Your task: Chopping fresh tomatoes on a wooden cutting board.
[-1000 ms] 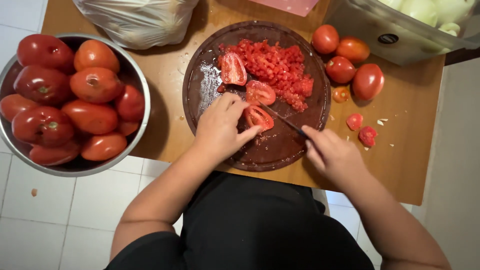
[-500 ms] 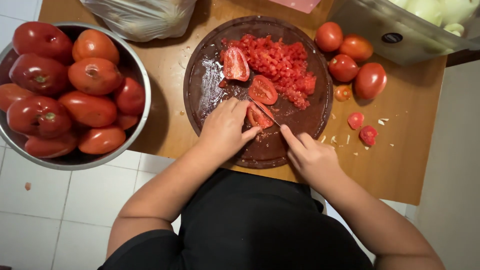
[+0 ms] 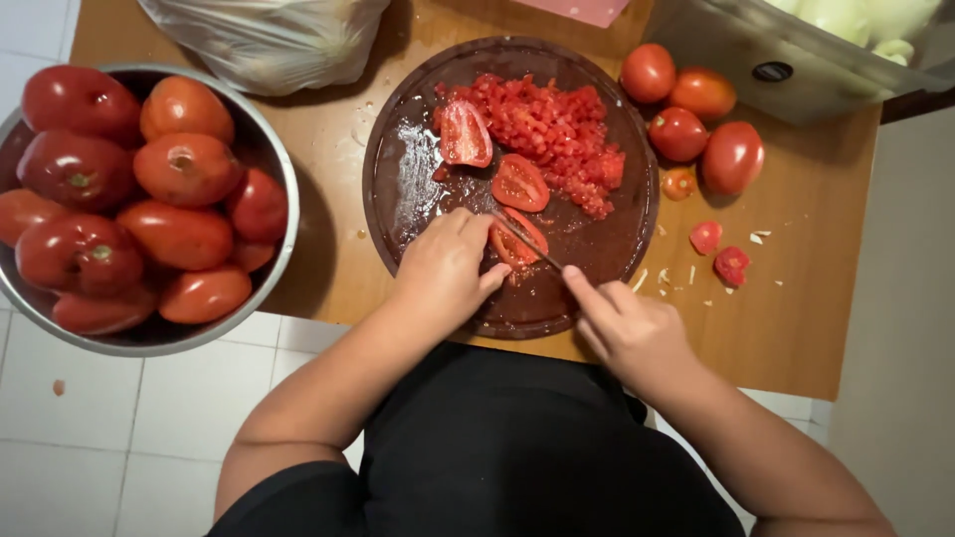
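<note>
A round dark cutting board [image 3: 418, 189] lies on the wooden table. My left hand [image 3: 445, 267] presses a tomato piece [image 3: 515, 242] down on the board's near side. My right hand [image 3: 629, 328] grips a knife [image 3: 525, 242], index finger along its back, with the blade laid across that piece. Two more tomato halves [image 3: 466, 133] [image 3: 520, 183] lie cut side up in the board's middle. A heap of diced tomato [image 3: 557, 131] fills the far right part of the board.
A steel bowl [image 3: 284, 189] full of whole tomatoes sits at the left. Several whole tomatoes [image 3: 696, 129] and cut stem ends [image 3: 720, 251] lie right of the board. A plastic bag [image 3: 264, 40] and a metal tray [image 3: 766, 60] stand at the back.
My right hand has drawn the knife back toward the left across the tomato piece. My left hand stays pressed on that piece.
</note>
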